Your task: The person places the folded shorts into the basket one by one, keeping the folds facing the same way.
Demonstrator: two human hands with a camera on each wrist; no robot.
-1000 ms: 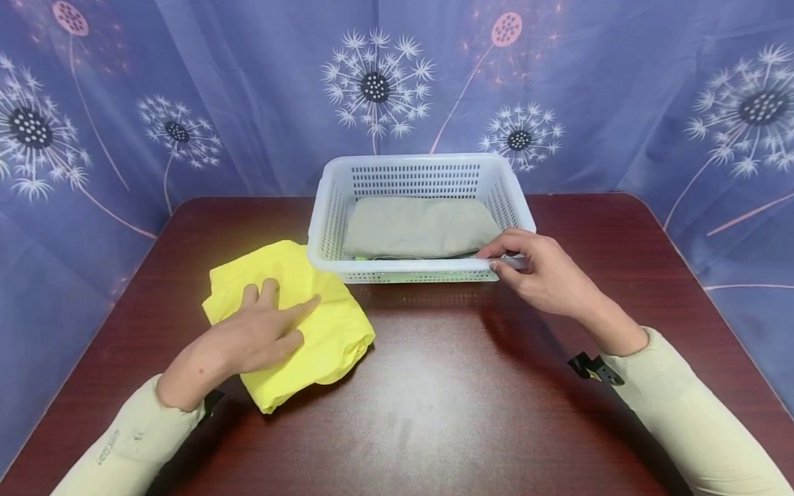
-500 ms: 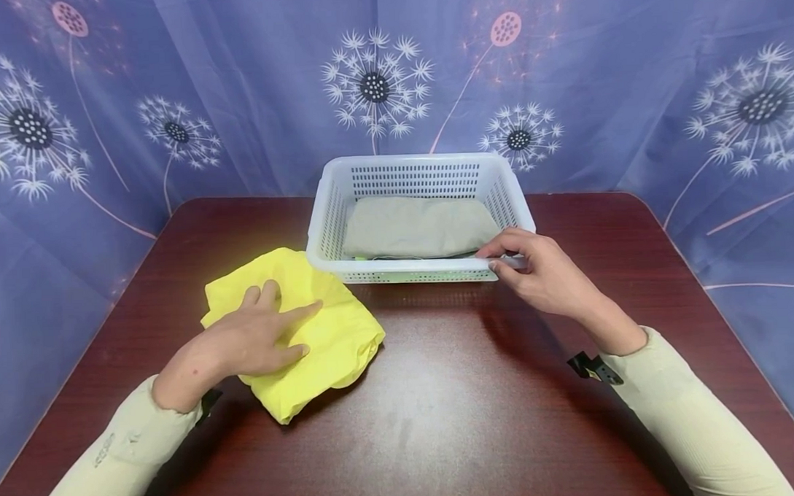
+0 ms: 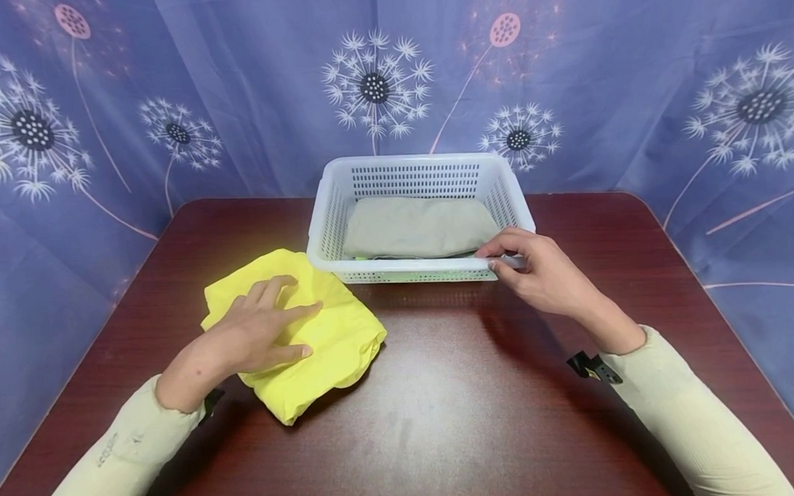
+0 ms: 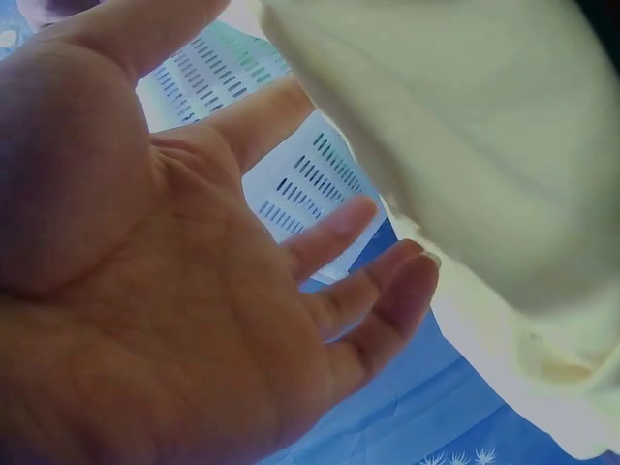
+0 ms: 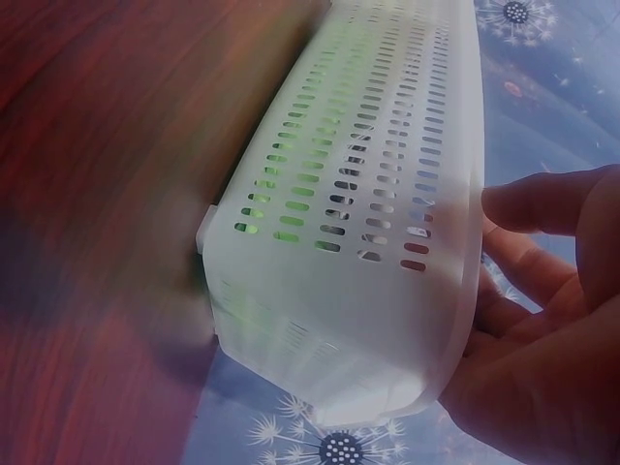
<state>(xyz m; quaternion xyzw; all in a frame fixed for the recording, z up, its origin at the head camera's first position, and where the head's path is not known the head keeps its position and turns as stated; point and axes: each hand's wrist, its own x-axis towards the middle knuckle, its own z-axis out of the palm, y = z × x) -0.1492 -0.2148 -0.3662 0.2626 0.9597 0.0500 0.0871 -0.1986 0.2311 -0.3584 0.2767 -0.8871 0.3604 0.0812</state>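
Observation:
A bright yellow folded cloth (image 3: 341, 326) lies on the table, left of a white slotted plastic basket (image 3: 411, 265). Over the cloth is my left hand (image 3: 256, 337), palm down with fingers spread, fingertips at its surface. The left wrist view shows that palm (image 4: 184, 300) with loosely bent fingers beside the pale-looking cloth (image 4: 465, 165). My right hand (image 3: 545, 272) pinches the basket's near rim at its right corner, thumb outside and fingers inside. From the right wrist, the thumb (image 5: 538, 201) presses against the basket wall (image 5: 310, 291).
Inside the basket lies a folded grey-beige cloth (image 3: 419, 227), with something green (image 5: 254, 229) showing through the slots beneath. The dark red-brown wooden table (image 3: 435, 400) is bordered at the back and sides by a blue dandelion-print curtain (image 3: 266, 85).
The yellow cloth has turned slightly and slid a little right and toward me under my left hand. The left fingers have since shifted on it. My right hand and the basket stay put.

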